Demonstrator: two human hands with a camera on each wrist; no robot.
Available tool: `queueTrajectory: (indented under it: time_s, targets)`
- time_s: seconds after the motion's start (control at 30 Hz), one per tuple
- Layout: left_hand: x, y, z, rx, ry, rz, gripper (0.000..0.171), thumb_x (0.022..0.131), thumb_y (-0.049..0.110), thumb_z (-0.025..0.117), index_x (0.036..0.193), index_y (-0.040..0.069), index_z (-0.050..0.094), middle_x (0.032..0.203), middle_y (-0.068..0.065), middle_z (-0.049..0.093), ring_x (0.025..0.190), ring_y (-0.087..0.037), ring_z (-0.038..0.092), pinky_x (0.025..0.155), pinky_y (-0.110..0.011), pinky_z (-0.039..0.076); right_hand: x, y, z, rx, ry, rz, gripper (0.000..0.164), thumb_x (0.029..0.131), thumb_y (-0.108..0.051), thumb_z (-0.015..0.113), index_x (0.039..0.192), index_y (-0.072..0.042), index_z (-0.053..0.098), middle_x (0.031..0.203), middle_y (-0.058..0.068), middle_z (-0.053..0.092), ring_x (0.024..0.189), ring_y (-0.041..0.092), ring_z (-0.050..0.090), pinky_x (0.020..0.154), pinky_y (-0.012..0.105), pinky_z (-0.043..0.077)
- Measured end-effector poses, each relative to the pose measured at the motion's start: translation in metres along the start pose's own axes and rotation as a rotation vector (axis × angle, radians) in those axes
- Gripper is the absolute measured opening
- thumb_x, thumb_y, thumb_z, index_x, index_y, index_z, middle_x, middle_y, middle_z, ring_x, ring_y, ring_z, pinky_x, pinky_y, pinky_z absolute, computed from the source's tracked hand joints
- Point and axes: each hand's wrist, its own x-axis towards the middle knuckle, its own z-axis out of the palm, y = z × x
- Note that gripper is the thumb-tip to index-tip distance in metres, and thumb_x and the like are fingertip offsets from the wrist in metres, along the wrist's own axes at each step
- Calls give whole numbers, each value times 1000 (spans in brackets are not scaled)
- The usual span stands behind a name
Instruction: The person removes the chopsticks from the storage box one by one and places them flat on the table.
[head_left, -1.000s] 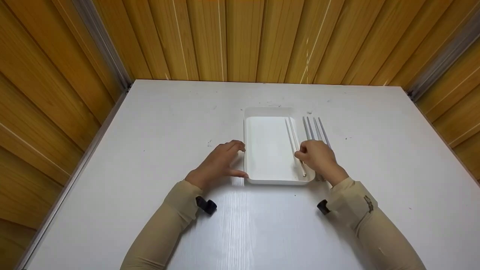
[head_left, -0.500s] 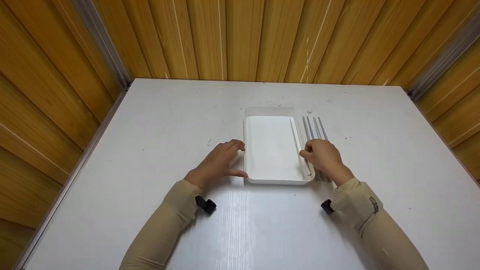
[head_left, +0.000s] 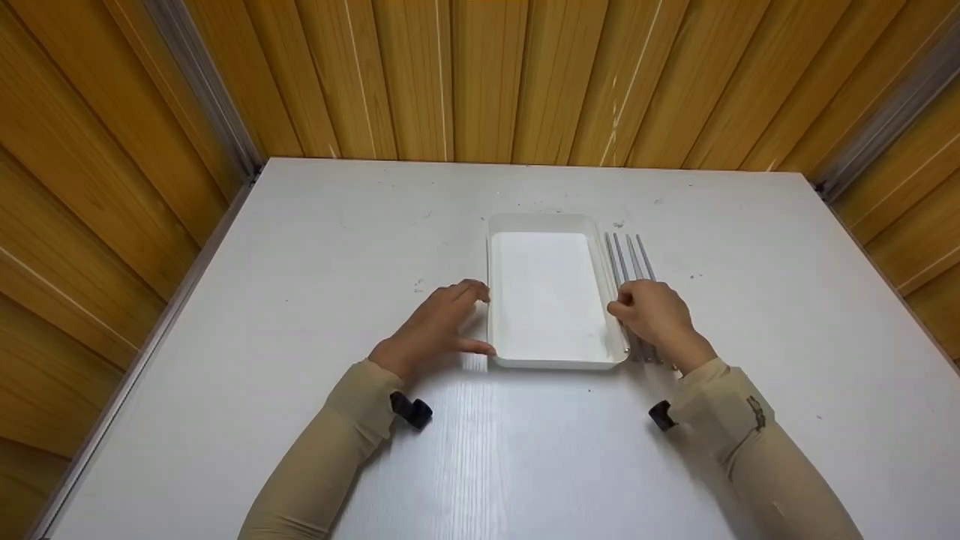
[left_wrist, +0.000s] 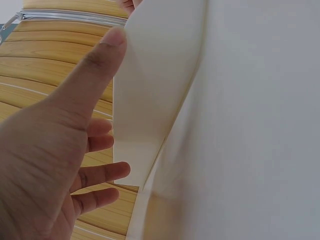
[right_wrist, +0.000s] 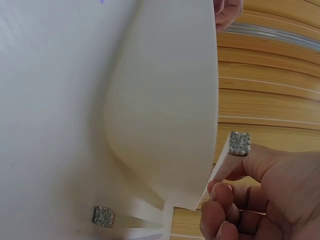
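Observation:
A white rectangular tray [head_left: 559, 365] stands between my hands in the head view. My left hand [head_left: 435, 324] spreads its thumb and fingers along the left wall, thumb tip at the near corner; the left wrist view shows the thumb [left_wrist: 90, 70] against the wall. With curled fingers, my right hand [head_left: 656, 313] pinches a slim chopstick [head_left: 622, 335] over the tray's right rim. Its square, glittery end [right_wrist: 240, 143] points toward the right wrist camera. Several metal chopsticks [head_left: 636, 259] lie side by side right of the tray, partly hidden under that hand.
Everything lies on a white table [head_left: 337, 240] with small dark marks. Wood-look panels [head_left: 480, 82] rise at the back and both sides, with grey metal rails [head_left: 206, 90] at the corners. A glittery chopstick end [right_wrist: 103, 216] sits on the table below the tray wall.
My right hand has moved right, carrying the pinched chopstick from inside the tray to its right rim. The left hand has stayed at the left wall.

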Motion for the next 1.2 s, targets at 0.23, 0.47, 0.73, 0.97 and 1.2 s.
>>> queueTrajectory:
  time_s: [0.23, 0.47, 0.73, 0.97, 1.2]
  targets:
    - [-1, 1, 0, 5, -4, -17, 73, 70, 49, 79, 122, 6, 51, 135, -8, 52, 121, -27, 53, 104, -41, 45, -2, 6, -1, 7, 19, 24, 22, 87, -19, 53, 66, -12, 49, 62, -2, 46, 59, 15, 43, 48, 24, 30]
    - [0, 2, -2, 11, -11, -18, 74, 70, 50, 79, 122, 6, 52, 136, -8, 52, 122, -28, 53, 106, -42, 43, -3, 12, -1, 1, 24, 20, 25, 86, -20, 54, 64, -13, 45, 62, -1, 44, 58, 15, 41, 48, 24, 28]
    - [0, 1, -1, -3, 4, 9, 74, 69, 49, 80, 121, 5, 53, 134, -9, 54, 121, -27, 55, 104, -41, 46, -4, 17, -2, -3, 38, 14, 26, 87, -21, 53, 63, -14, 43, 61, -1, 43, 58, 15, 41, 48, 25, 28]
    - [1, 1, 0, 8, -1, -2, 74, 68, 50, 80, 121, 5, 53, 134, -10, 54, 119, -28, 56, 104, -41, 46, -6, 22, -2, 8, 27, 35, 20, 85, -20, 51, 68, -11, 51, 64, -1, 49, 59, 14, 43, 48, 23, 30]
    - [1, 1, 0, 17, -2, -7, 74, 68, 50, 80, 120, 5, 53, 133, -9, 54, 116, -28, 57, 103, -42, 46, -6, 29, -3, 9, 12, 44, 24, 88, -24, 55, 70, -9, 55, 63, 0, 51, 57, 14, 45, 47, 24, 32]
